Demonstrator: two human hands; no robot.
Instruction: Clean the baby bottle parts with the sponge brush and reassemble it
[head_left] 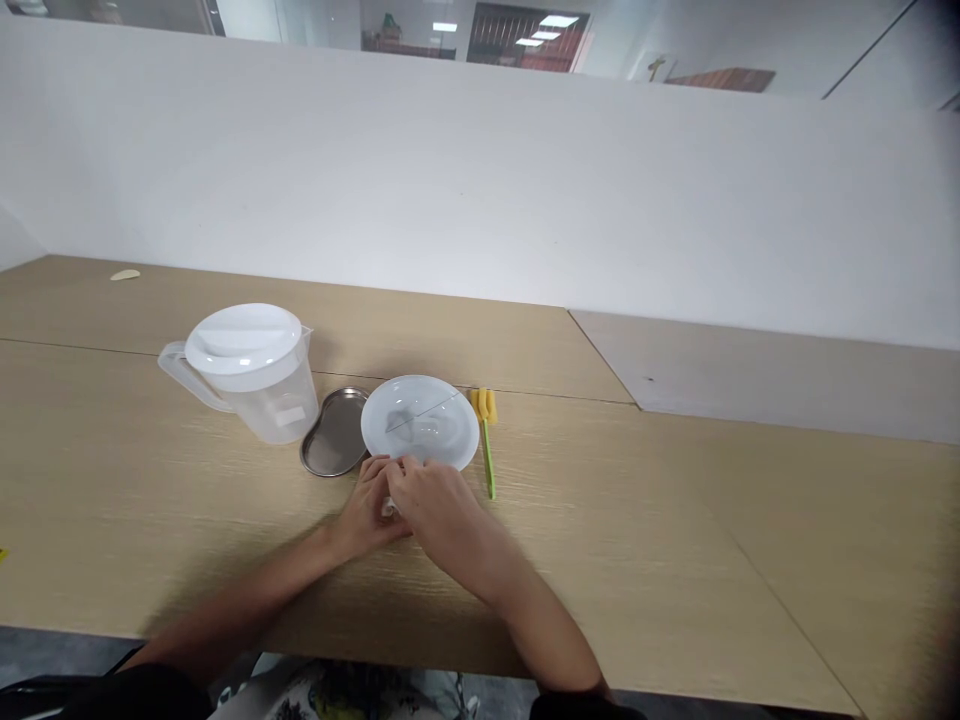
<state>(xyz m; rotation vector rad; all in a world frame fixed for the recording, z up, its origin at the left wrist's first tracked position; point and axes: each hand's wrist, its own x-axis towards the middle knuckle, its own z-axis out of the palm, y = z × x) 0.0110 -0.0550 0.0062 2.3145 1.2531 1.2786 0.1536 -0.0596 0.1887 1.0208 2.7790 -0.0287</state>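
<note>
Both my hands meet just in front of a white bowl (469,448). My left hand (367,515) is closed around a small clear, shiny object (389,508), mostly covered by fingers, so its kind does not show. Over its top, my right hand (439,505) is closed with the fingertips bent down; whatever they grip is hidden. A thin straight rod (421,412) slants across the bowl, and clear, glassy shapes show inside it. Left of the bowl lies a kidney-shaped metal tray (334,437). On the right is a brush with a yellow sponge head (484,405) and green handle.
A translucent lidded pitcher (259,375) stands behind and left of the metal tray, its handle to the left. A small pale flat piece (125,274) lies far left on the wooden table (637,560). A white partition (480,190) rises along the back.
</note>
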